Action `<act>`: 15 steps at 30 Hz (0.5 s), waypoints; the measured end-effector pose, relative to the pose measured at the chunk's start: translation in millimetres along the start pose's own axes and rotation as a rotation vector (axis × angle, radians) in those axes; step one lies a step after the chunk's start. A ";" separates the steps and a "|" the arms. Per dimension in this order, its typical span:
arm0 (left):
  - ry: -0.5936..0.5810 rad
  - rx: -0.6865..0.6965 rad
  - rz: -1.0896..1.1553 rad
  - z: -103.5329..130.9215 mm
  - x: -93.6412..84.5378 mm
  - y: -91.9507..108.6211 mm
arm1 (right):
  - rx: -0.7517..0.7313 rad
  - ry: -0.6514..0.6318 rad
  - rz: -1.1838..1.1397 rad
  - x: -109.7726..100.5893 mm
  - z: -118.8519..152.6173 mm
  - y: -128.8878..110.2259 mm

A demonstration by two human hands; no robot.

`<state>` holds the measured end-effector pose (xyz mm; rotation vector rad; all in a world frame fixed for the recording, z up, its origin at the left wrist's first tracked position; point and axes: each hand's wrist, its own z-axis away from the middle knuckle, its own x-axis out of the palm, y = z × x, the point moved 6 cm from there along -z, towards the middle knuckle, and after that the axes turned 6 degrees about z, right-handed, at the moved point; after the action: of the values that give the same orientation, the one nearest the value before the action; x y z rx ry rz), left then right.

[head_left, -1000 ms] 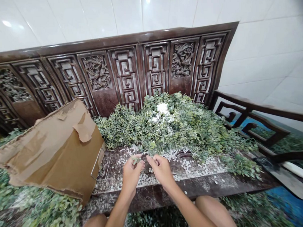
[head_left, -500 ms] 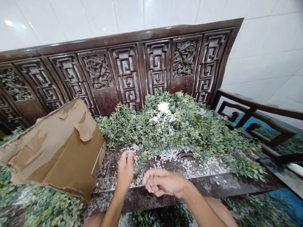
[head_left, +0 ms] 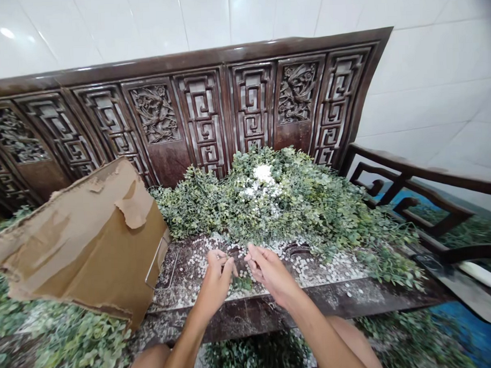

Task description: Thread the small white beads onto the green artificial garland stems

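My left hand (head_left: 219, 273) is closed in a pinch on a small green leaf sprig (head_left: 242, 284), whose leaves hang below the fingers. My right hand (head_left: 268, 269) is just to the right, its thumb and fingers pressed together. Whatever it may hold is too small to make out. Small white discs (head_left: 195, 261) lie scattered over the dark wooden seat (head_left: 234, 318) around both hands. Beyond them rises a big heap of green artificial foliage (head_left: 214, 209), with a pile of white pieces (head_left: 263, 175) on top.
A torn cardboard box (head_left: 107, 258) stands at the left, with a thin metal wire frame (head_left: 162, 265) beside it. The carved bench back (head_left: 206, 115) runs behind the foliage, and an armrest (head_left: 422, 172) closes the right side. More foliage (head_left: 255, 355) lies below the seat's front edge.
My right hand has risen, turned forward and brought its fingertips close to my left. The left hand has shifted right and slightly down, and the sprig now hangs lower.
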<state>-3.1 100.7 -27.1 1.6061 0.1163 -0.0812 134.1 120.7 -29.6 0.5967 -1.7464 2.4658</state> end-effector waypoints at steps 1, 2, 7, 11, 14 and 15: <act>-0.040 0.001 0.032 -0.3 3.1 0.2 | 0.000 0.011 -0.020 -1.1 -0.7 0.7; -0.073 0.000 0.061 -0.7 5.5 0.5 | 0.001 0.022 -0.036 -2.4 -1.3 1.3; -0.001 -0.024 0.118 -4.9 0.5 -1.2 | 0.014 0.024 -0.063 -4.8 -2.9 3.6; 0.078 0.000 -0.021 -4.8 -7.4 2.1 | -0.006 0.006 -0.031 -2.4 -4.2 3.1; 0.075 0.070 -0.131 -3.3 -7.2 11.4 | 0.001 0.043 0.088 -3.7 -5.7 5.2; 0.074 0.093 -0.154 -2.8 -6.7 14.6 | -0.001 0.057 0.125 -4.5 -6.0 5.6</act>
<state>-8.0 102.9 -11.7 1.6920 0.2980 -0.1483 135.2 124.9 -37.8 0.4245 -1.8156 2.5358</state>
